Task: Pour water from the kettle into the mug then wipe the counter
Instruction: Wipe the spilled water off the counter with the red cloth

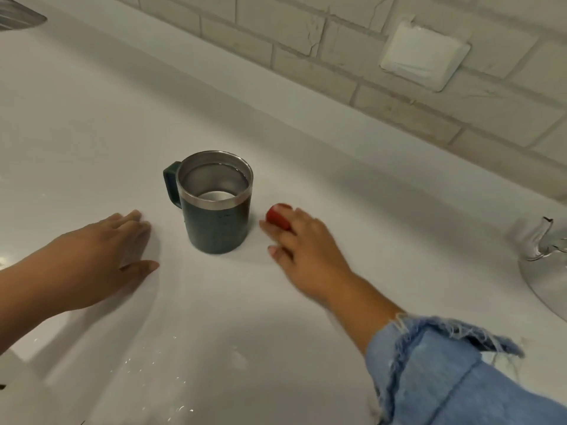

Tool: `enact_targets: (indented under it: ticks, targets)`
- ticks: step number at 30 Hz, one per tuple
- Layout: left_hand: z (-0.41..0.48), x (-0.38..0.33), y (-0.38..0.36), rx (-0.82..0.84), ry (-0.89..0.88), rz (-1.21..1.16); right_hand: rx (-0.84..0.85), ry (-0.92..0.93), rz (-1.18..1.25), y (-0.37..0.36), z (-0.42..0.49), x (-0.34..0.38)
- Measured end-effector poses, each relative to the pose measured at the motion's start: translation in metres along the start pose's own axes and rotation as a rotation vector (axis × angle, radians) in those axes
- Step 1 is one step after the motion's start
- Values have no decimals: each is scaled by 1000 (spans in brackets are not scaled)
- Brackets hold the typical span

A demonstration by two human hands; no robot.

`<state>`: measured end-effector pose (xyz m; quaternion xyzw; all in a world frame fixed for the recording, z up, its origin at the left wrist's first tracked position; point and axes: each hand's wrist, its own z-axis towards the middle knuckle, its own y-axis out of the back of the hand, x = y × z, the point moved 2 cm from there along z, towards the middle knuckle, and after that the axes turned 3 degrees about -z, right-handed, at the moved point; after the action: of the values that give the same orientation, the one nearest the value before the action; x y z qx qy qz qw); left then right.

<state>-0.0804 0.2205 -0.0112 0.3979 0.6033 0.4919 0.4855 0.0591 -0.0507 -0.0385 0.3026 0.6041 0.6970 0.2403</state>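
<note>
A dark green mug point(214, 219) with a steel inside stands upright mid-counter, its handle pointing left. My left hand point(101, 256) lies flat on the white counter point(276, 332) just left of the mug, holding nothing. My right hand point(303, 243) rests to the mug's right with its fingers over a small red object point(277, 216), pressed on the counter. The steel kettle point(543, 265) sits at the right edge, only partly in view, spout toward the mug.
A white brick wall point(306, 65) with a white socket plate point(425, 55) runs along the back. A sink edge point(18, 16) shows at the top left. Small droplets point(171, 381) speckle the counter near the front.
</note>
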Motion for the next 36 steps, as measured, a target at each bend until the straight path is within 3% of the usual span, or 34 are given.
enact_targets:
  ticks: [5,8,14,17,20,22,24,25,28,33,36]
  targets:
    - [-4,-12,13,88,14,-4,116,75,76,11,-72,74]
    - [-7,-5,16,120,1,-63,159,77,146,17,-91,82]
    - [-37,-1,11,-97,-147,-307,80,-344,14,13,-100,53]
    - [-50,-13,13,-159,-198,-421,104,-377,-14,8,-99,94]
    - [-60,-33,12,-178,-215,-503,131,-254,122,5,-98,156]
    - [-66,-53,10,-156,-236,-566,59,-275,418,11,-99,173]
    - [-70,-78,6,-103,-284,-629,-189,-451,709,22,-101,158]
    - [-73,-91,1,-38,-294,-628,-328,-557,730,27,-104,141]
    - [-84,-118,-27,172,-353,-399,-457,-763,533,28,-114,97]
    - [-81,-98,-41,95,-616,-206,-146,-781,165,2,-116,82]
    - [-77,-63,-36,52,-636,-255,-124,-766,120,0,-115,83]
